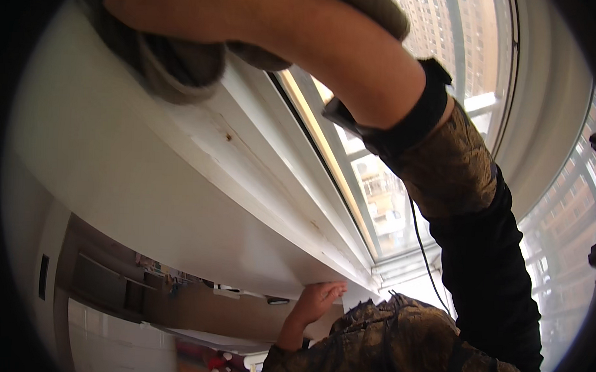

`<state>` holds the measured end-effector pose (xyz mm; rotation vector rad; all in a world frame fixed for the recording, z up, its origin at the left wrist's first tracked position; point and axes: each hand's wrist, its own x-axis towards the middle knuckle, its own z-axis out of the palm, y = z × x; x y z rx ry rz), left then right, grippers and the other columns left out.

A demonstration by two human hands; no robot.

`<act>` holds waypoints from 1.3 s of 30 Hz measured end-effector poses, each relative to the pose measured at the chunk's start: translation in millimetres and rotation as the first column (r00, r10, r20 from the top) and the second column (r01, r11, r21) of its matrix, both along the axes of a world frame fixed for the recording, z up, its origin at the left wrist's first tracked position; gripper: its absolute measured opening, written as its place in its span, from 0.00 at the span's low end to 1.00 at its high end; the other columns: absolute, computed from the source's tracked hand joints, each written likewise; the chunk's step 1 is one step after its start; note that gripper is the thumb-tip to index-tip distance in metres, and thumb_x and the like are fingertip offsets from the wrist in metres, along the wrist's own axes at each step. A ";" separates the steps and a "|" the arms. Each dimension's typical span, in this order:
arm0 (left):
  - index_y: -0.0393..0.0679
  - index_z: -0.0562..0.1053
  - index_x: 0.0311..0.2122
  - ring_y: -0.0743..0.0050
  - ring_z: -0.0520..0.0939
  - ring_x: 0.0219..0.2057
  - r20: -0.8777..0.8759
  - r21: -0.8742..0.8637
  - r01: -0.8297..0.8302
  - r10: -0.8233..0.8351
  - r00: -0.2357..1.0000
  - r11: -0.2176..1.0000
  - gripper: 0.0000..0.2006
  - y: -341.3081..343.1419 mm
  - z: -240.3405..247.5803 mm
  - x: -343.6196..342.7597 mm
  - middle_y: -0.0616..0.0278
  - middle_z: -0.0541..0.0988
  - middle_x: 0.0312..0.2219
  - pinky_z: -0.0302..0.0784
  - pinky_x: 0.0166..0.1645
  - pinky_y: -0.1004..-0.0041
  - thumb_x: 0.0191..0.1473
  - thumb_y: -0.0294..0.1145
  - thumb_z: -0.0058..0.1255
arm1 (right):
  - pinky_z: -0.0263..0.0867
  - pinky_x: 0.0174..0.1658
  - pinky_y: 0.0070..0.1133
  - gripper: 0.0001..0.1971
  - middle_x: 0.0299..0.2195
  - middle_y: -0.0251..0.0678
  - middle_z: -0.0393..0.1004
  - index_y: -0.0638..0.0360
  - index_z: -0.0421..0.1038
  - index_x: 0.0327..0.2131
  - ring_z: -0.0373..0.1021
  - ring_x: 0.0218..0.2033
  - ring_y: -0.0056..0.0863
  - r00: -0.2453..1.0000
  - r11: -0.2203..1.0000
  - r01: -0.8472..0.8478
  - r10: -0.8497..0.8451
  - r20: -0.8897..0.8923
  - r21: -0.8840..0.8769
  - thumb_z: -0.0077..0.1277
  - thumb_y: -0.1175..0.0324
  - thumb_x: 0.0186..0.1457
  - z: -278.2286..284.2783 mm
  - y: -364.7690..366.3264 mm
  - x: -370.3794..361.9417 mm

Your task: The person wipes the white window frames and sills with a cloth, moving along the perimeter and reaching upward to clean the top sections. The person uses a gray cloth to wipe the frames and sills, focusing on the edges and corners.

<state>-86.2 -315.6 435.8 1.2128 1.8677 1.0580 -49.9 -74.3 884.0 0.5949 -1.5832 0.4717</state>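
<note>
**Right hand (176, 14) at a grey-brown cloth (177, 70), its grip hidden**

We cannot tell whether the right hand's fingers are spread or pinching the fabric, since none shows distinctly. The cloth sits at the upper left, bunched beneath and beside the bare skin, before a white window frame (253, 145). We judge that it could slip if the hidden hold is slack, its folds being loose; the thin black cable (417, 233) beside the sleeve could snag as the arm stretches. In appearance the cloth is soft and thick, with rounded folds, a paler lower rim and a dark hollow; we see another part beyond the arm.

Outward, we note small brownish marks on the frame, a dark strap (422, 115) above the camouflage sleeve (446, 168), and tall buildings (432, 20) beyond the glass. Below, the left hand (317, 301) is at the lower edge of a white panel (141, 161), fingers bent; whether they pinch it we cannot tell.
</note>
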 end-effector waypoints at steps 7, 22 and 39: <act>0.33 0.77 0.51 0.70 0.86 0.41 -0.041 -0.010 0.005 -0.006 0.999 1.000 0.13 3.7 9.0 0.9 0.53 0.86 0.39 0.80 0.50 0.70 0.69 0.29 0.47 | 0.69 0.38 0.36 0.11 0.30 0.49 0.74 0.66 0.73 0.38 0.72 0.31 0.44 0.996 0.995 0.006 0.003 0.094 -0.095 0.47 0.71 0.52 -87.5 -1.3 7.6; 0.35 0.79 0.44 0.65 0.87 0.39 -0.181 -0.109 0.077 -0.096 0.979 0.991 0.09 15.7 8.2 -8.3 0.53 0.86 0.35 0.80 0.46 0.69 0.66 0.28 0.49 | 0.69 0.50 0.35 0.15 0.39 0.49 0.77 0.62 0.75 0.45 0.74 0.43 0.46 0.369 0.508 0.206 0.751 0.547 -0.837 0.45 0.67 0.57 -453.7 -44.2 73.0; 0.33 0.77 0.51 0.69 0.86 0.40 -0.152 -0.156 0.107 -0.131 0.980 0.982 0.12 18.0 10.2 -4.7 0.53 0.86 0.37 0.79 0.50 0.70 0.67 0.26 0.47 | 0.66 0.51 0.37 0.21 0.43 0.51 0.71 0.61 0.72 0.48 0.69 0.44 0.52 0.812 0.660 0.386 0.088 0.577 -0.644 0.58 0.69 0.48 -515.2 -46.8 67.2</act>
